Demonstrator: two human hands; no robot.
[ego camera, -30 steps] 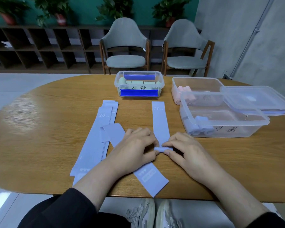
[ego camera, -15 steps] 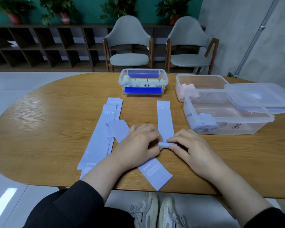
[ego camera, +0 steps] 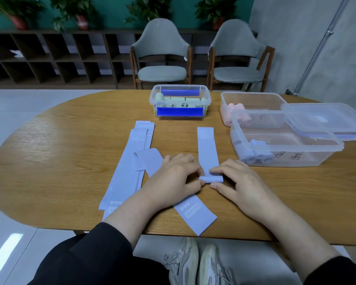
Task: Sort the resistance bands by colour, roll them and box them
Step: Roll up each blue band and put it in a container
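Risk, unrolling: I judge the started roll (ego camera: 210, 179) could spring loose if either pinch eases, since only a few turns are wound.
Risk, skew: uneven pushing by my two hands would cone the roll, leaving it awkward to fit in the box.
Risk, snagging: the loose band (ego camera: 190, 210) lying slantwise under my left wrist could drag along as I work forward.
Left hand (ego camera: 173, 177): fingers curled, thumb and fingertips pinching the left end of the roll.
Right hand (ego camera: 239, 183): fingers curled, forefinger on top and thumb at the near side, pinching the right end of the roll.
Band in hand (ego camera: 207, 150): lilac, marked 20 LB, flat on the bench (ego camera: 60, 153), stretching away from me; its near end is the roll.
Waiting bands (ego camera: 127, 165): lilac stack lying flat, left of my hands.
Lilac box (ego camera: 284, 150): clear, open, right of the roll; holds finished lilac rolls (ego camera: 257, 154).
Pink box (ego camera: 253, 101): behind it, pink rolls inside.
Far box (ego camera: 180, 100): pale green rolls inside.
Lid (ego camera: 325, 119): resting across the right-hand boxes.
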